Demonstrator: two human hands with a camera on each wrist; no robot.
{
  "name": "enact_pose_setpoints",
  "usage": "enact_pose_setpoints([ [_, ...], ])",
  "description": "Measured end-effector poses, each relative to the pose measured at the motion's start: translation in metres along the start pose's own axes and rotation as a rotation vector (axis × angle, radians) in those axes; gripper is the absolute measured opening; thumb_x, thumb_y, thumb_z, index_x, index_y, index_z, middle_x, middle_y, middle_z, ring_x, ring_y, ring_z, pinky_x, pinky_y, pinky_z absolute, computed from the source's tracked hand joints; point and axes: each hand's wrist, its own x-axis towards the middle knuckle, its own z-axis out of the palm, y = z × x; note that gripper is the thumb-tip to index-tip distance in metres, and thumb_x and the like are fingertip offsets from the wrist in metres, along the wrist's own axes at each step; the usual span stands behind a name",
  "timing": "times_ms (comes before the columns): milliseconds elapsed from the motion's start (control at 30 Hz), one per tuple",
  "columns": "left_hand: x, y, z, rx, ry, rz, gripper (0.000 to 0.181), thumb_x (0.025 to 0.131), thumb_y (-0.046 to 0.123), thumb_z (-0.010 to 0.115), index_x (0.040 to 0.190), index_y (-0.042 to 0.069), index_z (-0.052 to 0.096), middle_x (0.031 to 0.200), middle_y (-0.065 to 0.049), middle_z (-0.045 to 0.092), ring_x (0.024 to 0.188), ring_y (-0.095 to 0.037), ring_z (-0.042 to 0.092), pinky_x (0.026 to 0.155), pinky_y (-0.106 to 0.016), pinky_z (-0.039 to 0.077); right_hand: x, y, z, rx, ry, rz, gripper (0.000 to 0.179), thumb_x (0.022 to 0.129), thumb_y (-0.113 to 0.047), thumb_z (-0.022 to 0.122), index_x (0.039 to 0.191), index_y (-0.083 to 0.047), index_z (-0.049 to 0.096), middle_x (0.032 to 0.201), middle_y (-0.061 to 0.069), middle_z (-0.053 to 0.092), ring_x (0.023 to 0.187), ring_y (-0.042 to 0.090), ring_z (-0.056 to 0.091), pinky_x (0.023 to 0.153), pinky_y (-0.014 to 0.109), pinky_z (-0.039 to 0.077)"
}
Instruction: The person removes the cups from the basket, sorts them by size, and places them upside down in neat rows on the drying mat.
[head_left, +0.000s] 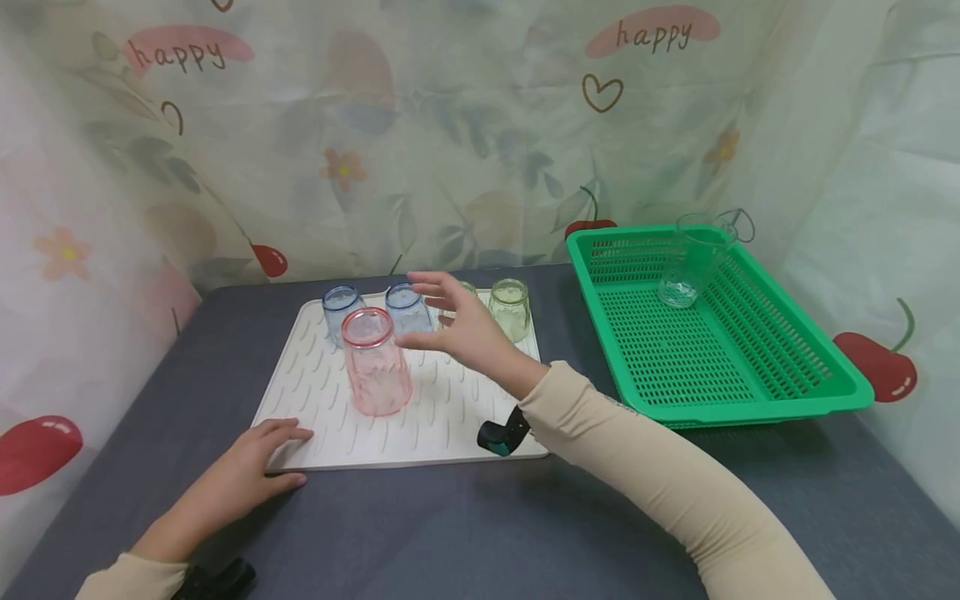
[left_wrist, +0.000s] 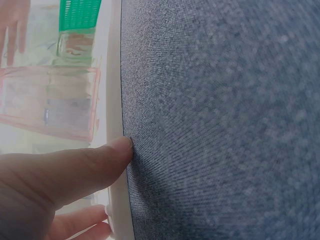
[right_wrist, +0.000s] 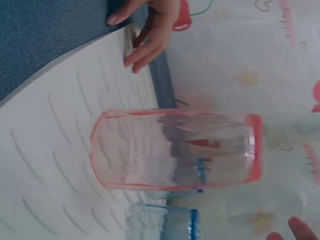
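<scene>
A tall pink-tinted glass [head_left: 378, 371] stands upside down on a white ridged mat [head_left: 450, 417], its thick base upward. My right hand [head_left: 465, 325] hovers just right of it, fingers spread and holding nothing; in the right wrist view its fingertips [right_wrist: 300, 230] show apart from the glass. My left hand [head_left: 240, 471] rests at the mat's front left corner, fingers on the mat and thumb [left_wrist: 117, 150] against its edge. Behind the pink glass are two blue glasses, one [head_left: 342, 312] left and another [head_left: 407, 308] right. Of two green glasses, one [head_left: 510, 308] shows well; the other is partly behind my right hand.
A green plastic basket [head_left: 720, 417] stands on the right of the dark cloth-covered table [head_left: 420, 533]. Inside it, a clear glass mug [head_left: 686, 262] leans toward the back. Printed curtains [head_left: 465, 125] enclose the table at the back and sides.
</scene>
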Motion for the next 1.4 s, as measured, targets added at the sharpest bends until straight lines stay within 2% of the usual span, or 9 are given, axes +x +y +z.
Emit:
enact_pose_setpoints([
  [333,0.0,-0.001,-0.002,0.0,0.014,0.021,0.053,0.072,0.022,0.085,0.117,0.004,0.065,0.123,-0.025,0.057,0.115,-0.045,0.054,0.094,-0.059,0.045,-0.03,-0.036,-0.045,0.008,0.118,-0.083,0.06,0.084,-0.015,0.076,0.138,-0.018,0.05,0.137,0.002,0.056,0.128,0.018,0.051,0.11,0.043,0.04],
  [533,0.002,-0.002,-0.002,-0.001,0.005,0.016,0.053,0.072,0.022,0.084,0.118,0.003,0.065,0.125,-0.025,0.056,0.116,-0.045,0.053,0.095,-0.06,0.044,-0.045,-0.054,-0.075,0.044,0.155,-0.135,0.059,0.086,-0.01,0.073,0.139,-0.016,0.049,0.139,0.005,0.054,0.127,0.019,0.052,0.108,0.041,0.042],
  [800,0.001,-0.001,-0.002,0.013,-0.003,-0.001,0.053,0.072,0.023,0.084,0.118,0.003,0.065,0.125,-0.025,0.057,0.116,-0.045,0.053,0.095,-0.06,0.044,-0.062,-0.069,-0.118,0.03,0.257,-0.16,0.056,0.088,-0.01,0.071,0.14,-0.014,0.049,0.139,0.007,0.053,0.129,0.022,0.05,0.108,0.038,0.042],
  [1067,0.001,-0.001,0.0,0.011,0.01,0.009,0.053,0.072,0.023,0.085,0.117,0.003,0.065,0.124,-0.025,0.057,0.115,-0.045,0.054,0.094,-0.06,0.044,-0.081,-0.073,-0.161,0.04,0.362,-0.151,0.052,0.089,-0.014,0.07,0.137,-0.018,0.051,0.139,0.007,0.053,0.128,0.02,0.05,0.093,0.016,0.049],
  [1400,0.0,0.001,0.0,0.009,-0.011,-0.016,0.054,0.072,0.022,0.084,0.119,0.003,0.064,0.124,-0.025,0.057,0.115,-0.044,0.054,0.095,-0.06,0.044,-0.09,-0.049,-0.203,0.157,0.444,-0.21,0.051,0.088,-0.004,0.068,0.136,-0.013,0.052,0.133,0.004,0.057,0.122,0.015,0.054,0.088,0.013,0.05],
])
